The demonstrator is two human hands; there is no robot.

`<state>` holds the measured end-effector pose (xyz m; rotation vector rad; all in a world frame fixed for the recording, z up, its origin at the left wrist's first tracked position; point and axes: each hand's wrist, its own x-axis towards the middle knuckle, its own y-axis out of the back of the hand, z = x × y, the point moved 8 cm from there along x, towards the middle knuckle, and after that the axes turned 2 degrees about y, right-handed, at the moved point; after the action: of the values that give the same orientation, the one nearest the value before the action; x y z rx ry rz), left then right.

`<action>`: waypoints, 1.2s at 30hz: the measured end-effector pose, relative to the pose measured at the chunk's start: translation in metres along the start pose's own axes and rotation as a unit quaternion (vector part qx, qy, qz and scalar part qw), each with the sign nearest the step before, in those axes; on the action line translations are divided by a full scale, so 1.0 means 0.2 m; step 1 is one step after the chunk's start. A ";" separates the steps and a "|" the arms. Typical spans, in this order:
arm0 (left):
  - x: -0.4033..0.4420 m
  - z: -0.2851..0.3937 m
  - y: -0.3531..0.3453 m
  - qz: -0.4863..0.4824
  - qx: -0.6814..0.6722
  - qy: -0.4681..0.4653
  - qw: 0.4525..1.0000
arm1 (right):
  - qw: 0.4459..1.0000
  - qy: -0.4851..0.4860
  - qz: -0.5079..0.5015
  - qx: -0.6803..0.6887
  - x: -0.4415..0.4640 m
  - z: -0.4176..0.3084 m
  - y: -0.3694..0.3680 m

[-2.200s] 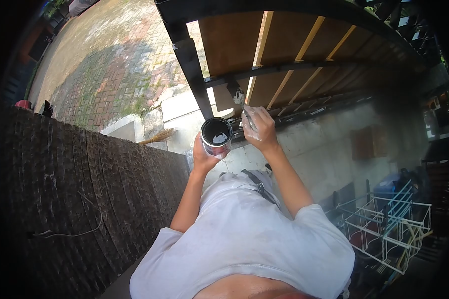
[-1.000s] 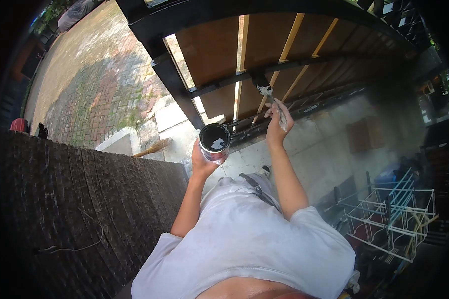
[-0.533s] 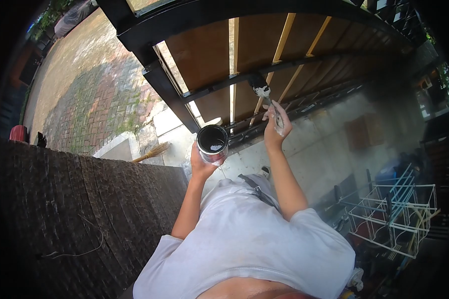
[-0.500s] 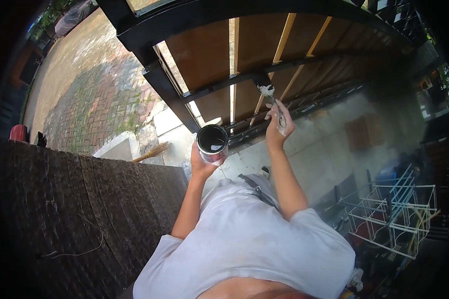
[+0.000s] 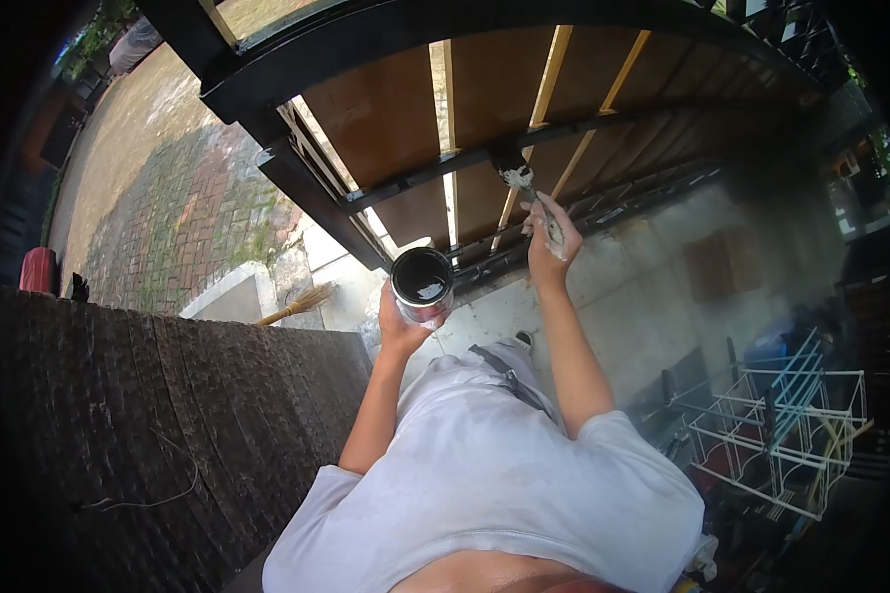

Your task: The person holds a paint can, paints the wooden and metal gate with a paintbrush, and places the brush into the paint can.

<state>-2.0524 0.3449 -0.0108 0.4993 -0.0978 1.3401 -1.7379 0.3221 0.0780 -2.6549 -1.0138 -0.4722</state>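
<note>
My left hand (image 5: 402,324) is wrapped round an open paint can (image 5: 422,287) with dark paint inside, held upright in front of my body. In my right hand (image 5: 554,239) is a paintbrush (image 5: 517,178), gripped by its handle, with whitish smears on the fingers. The brush's dark bristles meet the black middle rail (image 5: 415,179) of a gate. Brown panels (image 5: 371,114) with light gaps and yellowish strips between them fill the gate's black frame (image 5: 351,38). Below the rail, the can is close to the gate's lower left corner.
A rough dark wall (image 5: 168,395) rises at the left. Near it a straw broom (image 5: 302,301) lies by the brick paving (image 5: 188,208). On the right stands a white wire rack (image 5: 761,435) on the pale floor (image 5: 613,296), with a brown box-like shape (image 5: 722,265) beyond.
Compared with the earliest frame, my right hand and the brush have shifted right along the rail. The gate has moved left in the view. The can is still in my left hand.
</note>
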 end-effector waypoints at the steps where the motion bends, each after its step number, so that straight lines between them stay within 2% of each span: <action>1: 0.01 0.02 -0.01 -0.003 -0.004 0.002 1.000 | 0.999 0.018 -0.026 -0.019 -0.01 0.00 0.00; 5: 0.01 0.08 -0.06 -0.010 -0.006 0.005 1.000 | 0.994 -0.021 0.102 0.021 0.11 0.08 0.18; 6: 0.01 0.09 -0.07 -0.009 -0.003 -0.001 1.000 | 0.994 -0.038 0.101 0.032 0.14 0.08 0.20; 9: 0.02 0.12 -0.13 -0.007 -0.007 0.013 1.000 | 0.999 -0.018 -0.036 0.034 0.13 0.07 0.14; 10: 0.04 0.13 -0.16 -0.008 -0.012 0.021 1.000 | 0.995 0.045 -0.071 -0.056 0.13 0.02 0.13; 13: 0.09 0.19 -0.25 0.018 -0.040 0.026 0.999 | 0.999 -0.023 -0.011 0.036 0.18 0.05 0.22; 16: 0.12 0.35 -0.33 0.049 0.013 0.013 0.999 | 0.998 -0.017 0.057 0.028 0.34 0.06 0.39; 19: 0.11 0.28 -0.49 0.047 -0.153 0.128 0.979 | 1.000 -0.009 0.015 0.000 0.46 0.12 0.43; 22: 0.07 0.32 -0.56 0.069 -0.034 0.068 0.995 | 0.998 0.024 -0.058 -0.031 0.45 0.15 0.43; 23: 0.04 0.28 -0.61 0.074 -0.046 0.073 0.993 | 0.997 0.034 -0.066 -0.030 0.47 0.14 0.43; 25: 0.00 0.25 -0.70 0.085 -0.072 0.084 0.990 | 0.999 0.015 -0.041 -0.023 0.55 0.14 0.49; 26: -0.03 0.28 -0.71 0.096 -0.043 0.066 0.992 | 0.999 0.005 -0.029 -0.021 0.57 0.15 0.52; 28: -0.02 0.47 -0.75 0.114 0.012 0.035 0.993 | 0.993 0.069 -0.069 -0.068 0.59 0.12 0.51; 30: -0.06 0.46 -0.80 0.137 -0.005 0.050 0.989 | 0.976 0.146 -0.126 -0.105 0.59 0.04 0.48; 33: -0.12 0.52 -0.86 0.167 0.035 0.072 0.983 | 0.983 0.073 -0.158 -0.052 0.61 0.12 0.54; 36: -0.18 0.56 -0.92 0.184 0.025 0.106 0.977 | 0.997 0.008 -0.071 -0.017 0.69 0.20 0.68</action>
<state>-1.8638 0.2420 0.0238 0.3876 0.0216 1.7559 -1.5399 0.3194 0.0777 -2.6147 -1.2065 -0.5448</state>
